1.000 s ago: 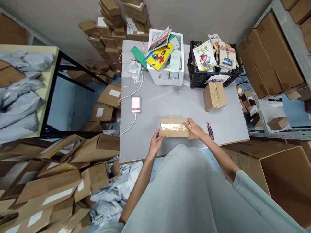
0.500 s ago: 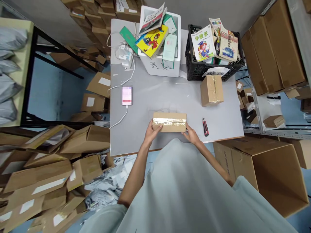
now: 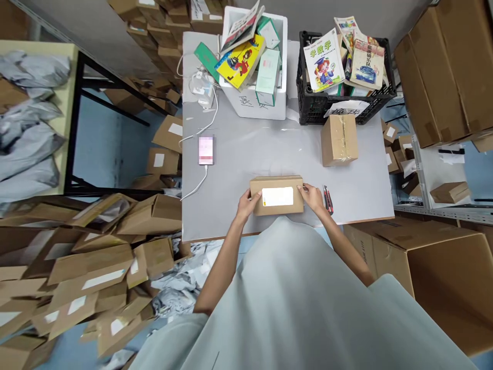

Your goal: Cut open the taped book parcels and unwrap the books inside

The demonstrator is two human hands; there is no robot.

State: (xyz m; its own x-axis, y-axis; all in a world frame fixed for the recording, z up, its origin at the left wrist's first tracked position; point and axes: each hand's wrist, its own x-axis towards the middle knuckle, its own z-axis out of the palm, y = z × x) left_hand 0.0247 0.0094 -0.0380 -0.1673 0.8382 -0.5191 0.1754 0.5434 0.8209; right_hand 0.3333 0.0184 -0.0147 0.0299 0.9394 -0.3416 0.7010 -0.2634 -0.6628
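A small brown cardboard box (image 3: 283, 209) is at the table's front edge, its face with a white label (image 3: 277, 196) turned toward me. My left hand (image 3: 246, 204) grips the box's left end, thumb on the front face beside the label. At the opposite end, my right hand (image 3: 311, 197) holds the upper right edge with its fingers closed on it. Just right of that hand lies a red and black utility knife (image 3: 328, 200). Farther back stands a taped cardboard box (image 3: 339, 141).
On the grey table (image 3: 246, 149) are a phone (image 3: 206, 150) with a white cable, a white foam box (image 3: 265, 110) and a black crate (image 3: 308, 110), both holding books. Piled cartons (image 3: 92, 262) flank the left; a large open carton (image 3: 447, 277) stands right.
The box in my hands has been turned: its taped side faced me before, and now the labelled side does. My right hand has moved up along its right end. The view has shifted slightly.
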